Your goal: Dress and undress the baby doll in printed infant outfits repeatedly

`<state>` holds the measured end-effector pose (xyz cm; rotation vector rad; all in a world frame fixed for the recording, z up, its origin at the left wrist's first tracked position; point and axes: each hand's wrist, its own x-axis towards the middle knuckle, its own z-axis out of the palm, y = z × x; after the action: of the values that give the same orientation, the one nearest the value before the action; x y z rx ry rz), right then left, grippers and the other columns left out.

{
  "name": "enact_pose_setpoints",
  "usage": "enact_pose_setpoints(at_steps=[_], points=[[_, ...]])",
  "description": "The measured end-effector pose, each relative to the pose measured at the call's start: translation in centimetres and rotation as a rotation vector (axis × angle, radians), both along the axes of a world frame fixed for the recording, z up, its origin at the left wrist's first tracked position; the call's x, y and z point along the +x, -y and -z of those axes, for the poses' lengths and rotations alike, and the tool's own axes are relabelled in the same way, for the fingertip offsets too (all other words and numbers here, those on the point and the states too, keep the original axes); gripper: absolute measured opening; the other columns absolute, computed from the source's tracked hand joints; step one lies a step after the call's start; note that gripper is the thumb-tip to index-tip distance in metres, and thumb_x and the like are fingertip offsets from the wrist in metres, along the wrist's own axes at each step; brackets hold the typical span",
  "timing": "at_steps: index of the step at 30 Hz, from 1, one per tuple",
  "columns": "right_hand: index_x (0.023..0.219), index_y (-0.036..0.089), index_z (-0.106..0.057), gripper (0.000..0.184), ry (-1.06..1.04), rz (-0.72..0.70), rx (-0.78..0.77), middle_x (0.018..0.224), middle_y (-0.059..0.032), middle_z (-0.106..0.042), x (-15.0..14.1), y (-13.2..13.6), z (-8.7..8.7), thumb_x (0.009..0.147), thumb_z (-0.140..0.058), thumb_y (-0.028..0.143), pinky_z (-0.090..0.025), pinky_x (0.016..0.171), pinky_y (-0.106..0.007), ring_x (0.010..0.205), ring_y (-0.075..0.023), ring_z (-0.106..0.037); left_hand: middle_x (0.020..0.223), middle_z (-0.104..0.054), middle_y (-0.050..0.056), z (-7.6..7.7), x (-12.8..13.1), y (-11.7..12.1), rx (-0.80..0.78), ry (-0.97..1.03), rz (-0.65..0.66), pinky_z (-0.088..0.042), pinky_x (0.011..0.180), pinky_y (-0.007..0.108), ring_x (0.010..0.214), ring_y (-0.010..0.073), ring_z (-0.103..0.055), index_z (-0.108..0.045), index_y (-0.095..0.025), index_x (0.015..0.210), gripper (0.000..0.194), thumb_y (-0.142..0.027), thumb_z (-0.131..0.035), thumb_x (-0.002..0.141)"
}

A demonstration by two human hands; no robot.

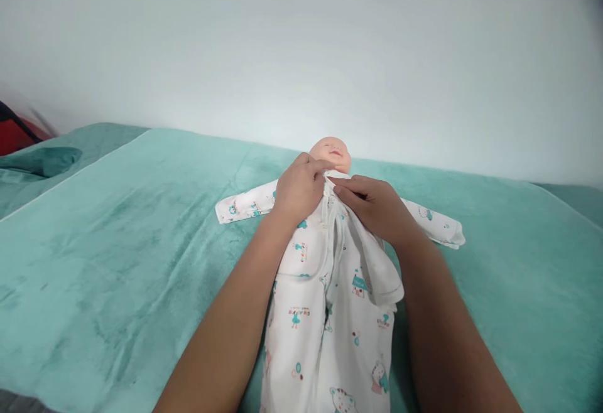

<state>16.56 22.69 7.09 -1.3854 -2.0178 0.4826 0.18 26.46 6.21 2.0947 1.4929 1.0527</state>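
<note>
A baby doll (335, 149) lies on its back, head away from me, dressed in a white printed baby romper (301, 287). The romper's sleeves stretch out to both sides, and its front is partly open down the middle, with a flap folded over on the right. At the collar, just below the doll's chin, my left hand (304, 187) pinches the left edge of the neckline. My right hand (372, 203) grips the right edge of the collar close beside it. Any fastener between the fingertips is too small to make out.
A mint-green plush sheet (141, 262) with a few creases covers the bed. Behind it stands a white wall (301, 55). At the far left are a bunched green cloth (40, 162) and a red and black item (16, 130).
</note>
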Motion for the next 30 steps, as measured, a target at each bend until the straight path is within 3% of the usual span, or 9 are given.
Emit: enact_pose_setpoints(at_steps=[8,13,16,20,30], points=[[0.094,0.026,-0.070,0.021,0.048,0.015,-0.077,0.072,0.0008,-0.058,-0.8,1.3,-1.6,0.086,-0.052,0.032,-0.035,0.060,-0.029,0.064,-0.0150,-0.047,0.104,-0.064,0.005,1.0,-0.8,1.2,0.059,0.116,-0.025,-0.049,0.084,0.033,0.096,0.0188,-0.063,-0.073,-0.023,0.104,0.034,-0.011,-0.045,0.089],[0.091,0.025,-0.069,0.017,-0.034,0.143,-0.218,0.076,0.0008,-0.062,-0.6,1.7,-2.2,0.079,-0.061,0.035,-0.037,0.057,-0.028,0.065,-0.0148,-0.052,0.094,-0.064,0.003,1.0,-1.7,3.0,0.091,0.258,0.032,-0.047,0.086,0.031,0.092,0.0166,-0.060,-0.070,-0.020,0.087,0.022,-0.009,-0.051,0.085],[0.081,0.022,-0.067,0.015,-0.126,0.202,-0.291,0.070,0.0008,-0.060,-0.6,1.6,-2.2,0.078,-0.063,0.036,-0.034,0.053,-0.027,0.060,-0.0132,-0.048,0.090,-0.062,0.003,0.4,-2.0,3.5,0.045,0.252,0.094,-0.045,0.085,0.032,0.091,0.0173,-0.057,-0.066,-0.019,0.079,0.013,-0.018,-0.056,0.087],[0.077,0.021,-0.067,0.017,-0.271,0.153,-0.337,0.065,0.0020,-0.054,-0.5,1.4,-1.9,0.079,-0.062,0.038,-0.030,0.051,-0.026,0.057,-0.0112,-0.042,0.094,-0.060,0.004,-0.2,-2.3,3.7,-0.033,0.269,0.187,-0.044,0.085,0.033,0.093,0.0185,-0.055,-0.067,-0.020,0.082,0.016,-0.034,-0.063,0.087],[0.076,0.022,-0.067,0.015,-0.560,0.133,-0.383,0.065,0.0031,-0.052,-0.7,1.1,-0.9,0.075,-0.068,0.037,-0.030,0.048,-0.025,0.055,-0.0102,-0.041,0.097,-0.061,0.002,-0.4,-2.3,3.9,-0.250,0.517,0.250,-0.044,0.070,0.027,0.079,0.0131,-0.054,-0.063,-0.019,0.076,0.015,-0.030,-0.061,0.086]])
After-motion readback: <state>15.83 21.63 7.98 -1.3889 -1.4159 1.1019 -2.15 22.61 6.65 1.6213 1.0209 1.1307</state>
